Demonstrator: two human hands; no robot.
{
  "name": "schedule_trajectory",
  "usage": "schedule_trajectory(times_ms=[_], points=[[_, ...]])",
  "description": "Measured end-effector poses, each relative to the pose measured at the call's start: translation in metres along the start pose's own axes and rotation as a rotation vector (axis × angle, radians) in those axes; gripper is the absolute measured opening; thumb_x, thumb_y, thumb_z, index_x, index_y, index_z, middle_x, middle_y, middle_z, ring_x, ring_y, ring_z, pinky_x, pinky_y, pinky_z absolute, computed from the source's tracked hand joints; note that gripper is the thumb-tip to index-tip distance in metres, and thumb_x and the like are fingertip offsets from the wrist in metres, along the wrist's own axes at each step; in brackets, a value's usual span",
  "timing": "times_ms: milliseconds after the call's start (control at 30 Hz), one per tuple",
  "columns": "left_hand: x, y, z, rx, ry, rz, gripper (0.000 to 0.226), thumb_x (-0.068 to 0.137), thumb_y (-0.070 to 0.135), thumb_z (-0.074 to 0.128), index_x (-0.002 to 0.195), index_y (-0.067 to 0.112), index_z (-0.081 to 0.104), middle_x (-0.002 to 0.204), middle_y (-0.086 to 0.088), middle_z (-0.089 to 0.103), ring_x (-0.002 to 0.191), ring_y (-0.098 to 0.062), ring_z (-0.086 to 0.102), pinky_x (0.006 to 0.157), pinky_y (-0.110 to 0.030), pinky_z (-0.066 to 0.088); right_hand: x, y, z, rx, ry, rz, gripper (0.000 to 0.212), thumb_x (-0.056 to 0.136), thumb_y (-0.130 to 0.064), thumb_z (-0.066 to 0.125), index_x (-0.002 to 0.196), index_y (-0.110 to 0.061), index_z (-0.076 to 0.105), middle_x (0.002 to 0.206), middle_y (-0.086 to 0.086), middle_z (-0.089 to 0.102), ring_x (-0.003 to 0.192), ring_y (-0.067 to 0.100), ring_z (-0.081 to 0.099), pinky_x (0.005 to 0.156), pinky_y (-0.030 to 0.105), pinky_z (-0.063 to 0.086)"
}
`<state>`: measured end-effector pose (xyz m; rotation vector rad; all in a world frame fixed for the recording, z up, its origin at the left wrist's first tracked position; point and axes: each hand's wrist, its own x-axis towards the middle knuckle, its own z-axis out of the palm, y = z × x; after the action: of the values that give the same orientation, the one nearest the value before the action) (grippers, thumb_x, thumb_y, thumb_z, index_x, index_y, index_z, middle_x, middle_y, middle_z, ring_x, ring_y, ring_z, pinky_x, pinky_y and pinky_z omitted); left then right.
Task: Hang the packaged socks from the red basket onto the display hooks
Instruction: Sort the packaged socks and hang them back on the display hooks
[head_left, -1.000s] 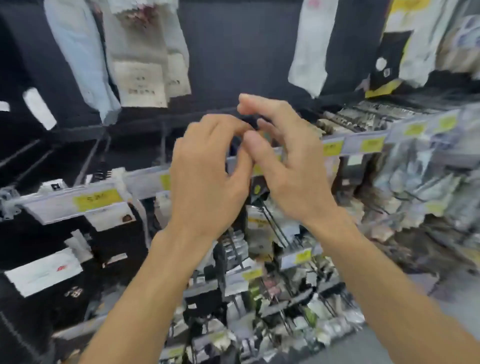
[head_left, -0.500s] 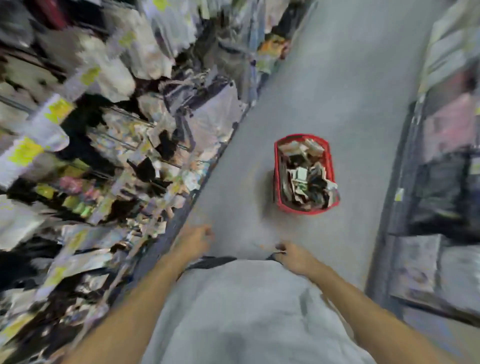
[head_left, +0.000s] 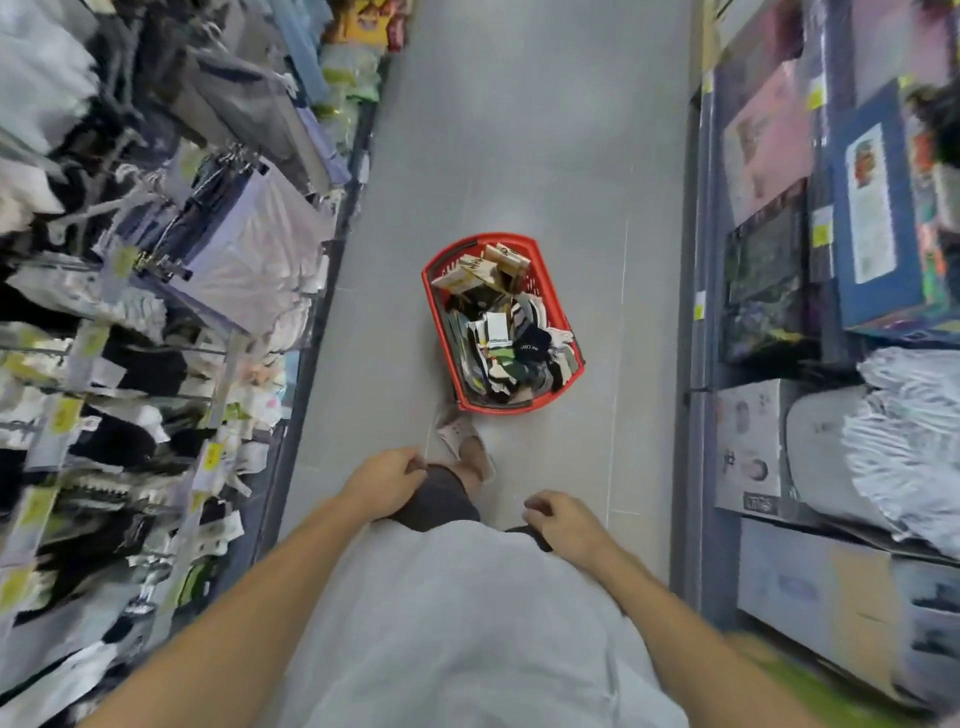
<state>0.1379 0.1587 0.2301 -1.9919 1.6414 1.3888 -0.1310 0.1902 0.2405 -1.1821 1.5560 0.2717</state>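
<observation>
The red basket (head_left: 436, 312) stands on the grey floor (head_left: 519, 156), heaped with packaged socks (head_left: 498, 332), just at 12 o'clock from the person's sandalled foot (head_left: 465, 441). At 6 o'clock of it both hands lie low and apart. The left hand (head_left: 387, 480) and right hand (head_left: 563, 522) curl at the dark shorts (head_left: 436, 501); whether they pinch the cloth I cannot tell. Display hooks (head_left: 156, 260) loaded with socks run at 9 o'clock, and boxed goods (head_left: 769, 130) at 3 o'clock.
</observation>
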Motion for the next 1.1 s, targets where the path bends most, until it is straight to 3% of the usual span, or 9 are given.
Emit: schedule_trajectory(times_ms=[300, 433, 567, 633, 700, 800, 867, 967, 1100], points=[[0.141, 0.071, -0.015, 0.064, -0.187, -0.014, 0.027, 0.099, 0.024, 0.051, 0.119, 0.013, 0.064, 0.125, -0.010, 0.067, 0.116, -0.028, 0.060, 0.095, -0.034, 0.046, 0.139, -0.014, -0.094, -0.041, 0.022, 0.035, 0.024, 0.095, -0.026, 0.057, 0.106, -0.010, 0.070, 0.107, 0.011, 0.070, 0.105, 0.032, 0.064, 0.090, 0.035, 0.050], [0.214, 0.102, -0.010, 0.024, -0.219, -0.015, 0.023, 0.099, 0.025, 0.049, 0.115, 0.015, 0.063, 0.121, -0.009, 0.068, 0.110, -0.028, 0.062, 0.092, -0.038, 0.049, 0.209, -0.019, -0.130, 0.153, 0.132, 0.066, 0.027, 0.083, -0.031, 0.051, 0.107, -0.027, 0.063, 0.107, -0.002, 0.068, 0.101, 0.022, 0.063, 0.087, 0.039, 0.052], [0.302, 0.131, 0.009, -0.183, -0.164, -0.082, 0.025, 0.100, 0.023, 0.051, 0.119, 0.016, 0.065, 0.120, -0.007, 0.070, 0.110, -0.026, 0.063, 0.095, -0.036, 0.049, 0.297, -0.014, -0.148, 0.231, 0.213, 0.073, 0.039, 0.078, -0.013, 0.059, 0.115, -0.023, 0.062, 0.111, 0.004, 0.068, 0.102, 0.026, 0.065, 0.087, 0.044, 0.055], [0.348, 0.141, 0.025, -0.290, -0.107, -0.133, 0.027, 0.100, 0.023, 0.052, 0.123, 0.016, 0.065, 0.125, -0.005, 0.068, 0.115, -0.023, 0.061, 0.098, -0.033, 0.047, 0.345, -0.009, -0.155, 0.211, 0.221, 0.083, 0.043, 0.079, -0.012, 0.067, 0.121, -0.018, 0.060, 0.115, 0.006, 0.067, 0.106, 0.027, 0.064, 0.085, 0.033, 0.053], [0.395, 0.146, 0.042, -0.386, -0.053, -0.185, 0.032, 0.100, 0.022, 0.051, 0.131, 0.015, 0.057, 0.125, -0.003, 0.065, 0.117, -0.023, 0.059, 0.101, -0.037, 0.047, 0.398, -0.005, -0.161, 0.167, 0.248, 0.079, 0.050, 0.079, -0.018, 0.070, 0.127, -0.018, 0.059, 0.119, 0.003, 0.067, 0.108, 0.021, 0.064, 0.081, 0.025, 0.047], [0.457, 0.147, 0.067, -0.518, 0.082, -0.285, 0.042, 0.100, 0.016, 0.048, 0.141, 0.012, 0.042, 0.119, -0.003, 0.060, 0.117, -0.028, 0.059, 0.101, -0.046, 0.049, 0.466, -0.004, -0.158, 0.166, 0.237, 0.043, 0.061, 0.082, -0.030, 0.073, 0.136, -0.013, 0.051, 0.133, 0.006, 0.059, 0.118, 0.023, 0.058, 0.094, 0.036, 0.051], [0.489, 0.142, 0.084, -0.565, 0.141, -0.349, 0.048, 0.099, 0.012, 0.045, 0.147, 0.011, 0.036, 0.136, -0.009, 0.055, 0.124, -0.030, 0.055, 0.103, -0.046, 0.046, 0.503, -0.005, -0.149, 0.157, 0.252, 0.043, 0.072, 0.079, -0.038, 0.076, 0.138, -0.009, 0.046, 0.138, 0.009, 0.053, 0.123, 0.026, 0.054, 0.098, 0.039, 0.049], [0.513, 0.134, 0.107, -0.519, 0.091, -0.294, 0.045, 0.096, 0.007, 0.045, 0.140, 0.009, 0.047, 0.133, -0.011, 0.052, 0.120, -0.031, 0.054, 0.095, -0.041, 0.047, 0.544, -0.006, -0.135, 0.239, 0.225, 0.193, 0.100, 0.072, -0.050, 0.080, 0.145, -0.004, 0.031, 0.142, 0.014, 0.050, 0.129, 0.031, 0.050, 0.105, 0.046, 0.045], [0.515, 0.123, 0.117, -0.600, 0.037, -0.196, 0.045, 0.093, -0.001, 0.052, 0.136, 0.011, 0.056, 0.132, -0.009, 0.051, 0.121, -0.022, 0.052, 0.103, -0.034, 0.043, 0.569, -0.001, -0.129, 0.339, 0.218, 0.334, 0.078, 0.075, -0.040, 0.079, 0.133, -0.006, 0.039, 0.123, 0.013, 0.062, 0.112, 0.032, 0.062, 0.094, 0.049, 0.053]])
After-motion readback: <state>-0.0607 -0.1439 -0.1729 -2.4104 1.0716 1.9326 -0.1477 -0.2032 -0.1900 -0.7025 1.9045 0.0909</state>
